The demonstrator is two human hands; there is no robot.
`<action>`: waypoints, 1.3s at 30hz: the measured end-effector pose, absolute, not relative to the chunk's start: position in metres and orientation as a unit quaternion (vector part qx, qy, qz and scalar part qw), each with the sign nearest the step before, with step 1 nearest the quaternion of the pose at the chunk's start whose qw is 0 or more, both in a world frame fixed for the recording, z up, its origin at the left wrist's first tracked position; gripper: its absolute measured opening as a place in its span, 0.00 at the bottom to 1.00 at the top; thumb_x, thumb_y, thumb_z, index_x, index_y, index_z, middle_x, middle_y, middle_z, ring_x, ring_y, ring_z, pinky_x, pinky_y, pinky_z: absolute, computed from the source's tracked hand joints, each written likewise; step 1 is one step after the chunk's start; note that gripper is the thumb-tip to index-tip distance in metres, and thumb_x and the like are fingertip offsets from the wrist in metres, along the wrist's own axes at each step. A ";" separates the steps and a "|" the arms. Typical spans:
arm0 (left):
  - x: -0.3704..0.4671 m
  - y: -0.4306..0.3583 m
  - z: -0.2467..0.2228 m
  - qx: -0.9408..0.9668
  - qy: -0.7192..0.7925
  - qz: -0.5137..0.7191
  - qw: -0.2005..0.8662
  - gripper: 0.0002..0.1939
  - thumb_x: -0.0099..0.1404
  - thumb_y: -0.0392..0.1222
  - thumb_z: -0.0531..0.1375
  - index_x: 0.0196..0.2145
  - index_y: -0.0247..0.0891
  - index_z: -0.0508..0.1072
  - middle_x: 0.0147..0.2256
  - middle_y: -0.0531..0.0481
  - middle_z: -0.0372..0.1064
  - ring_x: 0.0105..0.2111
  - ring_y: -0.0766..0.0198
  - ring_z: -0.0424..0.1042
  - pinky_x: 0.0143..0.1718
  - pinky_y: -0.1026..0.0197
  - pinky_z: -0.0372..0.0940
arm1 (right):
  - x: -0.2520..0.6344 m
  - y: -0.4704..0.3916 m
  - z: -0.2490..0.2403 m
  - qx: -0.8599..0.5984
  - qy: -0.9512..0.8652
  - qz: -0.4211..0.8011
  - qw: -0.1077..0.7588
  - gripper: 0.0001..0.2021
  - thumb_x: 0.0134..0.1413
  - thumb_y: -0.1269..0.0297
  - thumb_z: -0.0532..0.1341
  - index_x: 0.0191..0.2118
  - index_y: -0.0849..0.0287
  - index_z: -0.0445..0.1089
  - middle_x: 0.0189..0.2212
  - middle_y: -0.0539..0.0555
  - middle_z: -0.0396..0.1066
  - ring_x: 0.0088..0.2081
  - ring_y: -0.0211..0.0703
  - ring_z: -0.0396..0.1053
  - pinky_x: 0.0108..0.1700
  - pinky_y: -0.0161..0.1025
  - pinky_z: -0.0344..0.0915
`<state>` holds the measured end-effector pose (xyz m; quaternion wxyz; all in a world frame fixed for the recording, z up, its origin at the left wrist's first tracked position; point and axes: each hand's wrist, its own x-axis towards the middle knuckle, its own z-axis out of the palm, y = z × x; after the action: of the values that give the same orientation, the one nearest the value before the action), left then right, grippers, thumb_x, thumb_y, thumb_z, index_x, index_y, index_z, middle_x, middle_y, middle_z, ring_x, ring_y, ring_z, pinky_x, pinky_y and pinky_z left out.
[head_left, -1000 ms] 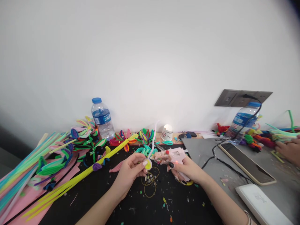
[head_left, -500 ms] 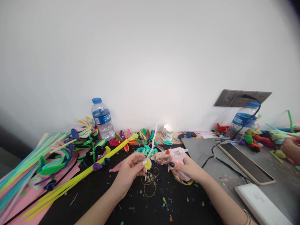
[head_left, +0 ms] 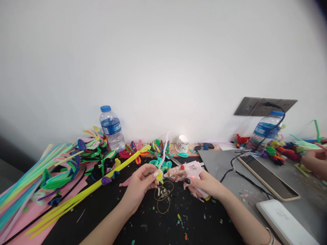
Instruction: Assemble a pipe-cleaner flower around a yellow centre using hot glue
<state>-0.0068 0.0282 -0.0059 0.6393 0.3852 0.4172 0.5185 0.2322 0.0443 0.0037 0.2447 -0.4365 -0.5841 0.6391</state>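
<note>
My left hand (head_left: 143,180) pinches a small yellow fuzzy piece (head_left: 159,175) between thumb and fingertips. From it a pale lilac pipe cleaner (head_left: 165,149) rises upright. My right hand (head_left: 203,182) is wrapped round a pink hot glue gun (head_left: 193,170) with a small red light glowing on its body. Its front end (head_left: 176,173) is covered in bead-like bits with a red ball on top, and it points left, close beside the yellow piece; whether they touch I cannot tell. Thin yellowish rubber bands (head_left: 163,204) lie below, between my hands.
Pipe cleaners (head_left: 89,190) and twisted flowers are heaped at left by a water bottle (head_left: 111,127). A paper cup (head_left: 182,144) stands at the wall. On the right are a grey laptop (head_left: 217,163), cables, a phone (head_left: 268,178), a white power bank (head_left: 283,217) and another person's hand (head_left: 315,161).
My left hand has shifted slightly left with the yellow piece, which has turned a little. The glue gun has moved slightly. Under my right hand, a yellow rim is now mostly hidden.
</note>
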 end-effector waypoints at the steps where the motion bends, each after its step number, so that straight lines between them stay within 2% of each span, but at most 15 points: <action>1: -0.007 0.028 -0.006 0.384 0.417 0.519 0.640 0.13 0.51 0.43 0.67 0.33 0.37 0.70 0.28 0.54 0.68 0.23 0.71 0.67 0.25 0.68 0.65 | 0.232 0.044 0.004 -0.435 -0.588 0.639 0.239 0.16 0.48 0.52 0.61 0.29 0.63 0.65 0.14 0.46 0.65 0.11 0.29 0.56 0.12 0.26 0.51; 6: -0.007 0.028 -0.004 0.382 0.419 0.520 0.639 0.13 0.51 0.42 0.67 0.33 0.37 0.70 0.28 0.54 0.68 0.23 0.71 0.67 0.25 0.68 0.65 | 0.233 0.044 0.006 -0.436 -0.589 0.642 0.225 0.16 0.48 0.52 0.61 0.28 0.64 0.66 0.13 0.46 0.64 0.11 0.28 0.55 0.13 0.26 0.51; 12: -0.006 0.027 -0.005 0.401 0.425 0.502 0.637 0.12 0.50 0.43 0.67 0.31 0.37 0.71 0.28 0.54 0.69 0.22 0.70 0.67 0.24 0.67 0.65 | 0.234 0.046 0.007 -0.427 -0.581 0.637 0.274 0.17 0.47 0.51 0.62 0.30 0.63 0.65 0.13 0.45 0.63 0.11 0.27 0.53 0.13 0.26 0.49; 23: -0.006 0.026 -0.008 0.433 0.409 0.476 0.646 0.10 0.53 0.43 0.65 0.31 0.36 0.71 0.25 0.54 0.68 0.22 0.70 0.67 0.24 0.67 0.65 | 0.234 0.046 0.000 -0.448 -0.567 0.634 0.275 0.17 0.46 0.52 0.63 0.31 0.61 0.62 0.12 0.44 0.63 0.11 0.28 0.55 0.13 0.26 0.49; 39: -0.008 0.027 -0.007 0.401 0.413 0.511 0.639 0.12 0.53 0.42 0.66 0.33 0.36 0.70 0.27 0.55 0.67 0.23 0.73 0.66 0.25 0.69 0.65 | 0.234 0.044 0.007 -0.446 -0.587 0.639 0.220 0.15 0.47 0.54 0.61 0.27 0.64 0.64 0.12 0.45 0.63 0.11 0.28 0.56 0.12 0.25 0.51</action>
<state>-0.0076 0.0274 -0.0069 0.6386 0.4011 0.4128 0.5108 0.2338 0.0443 0.0068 0.2196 -0.4462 -0.5867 0.6392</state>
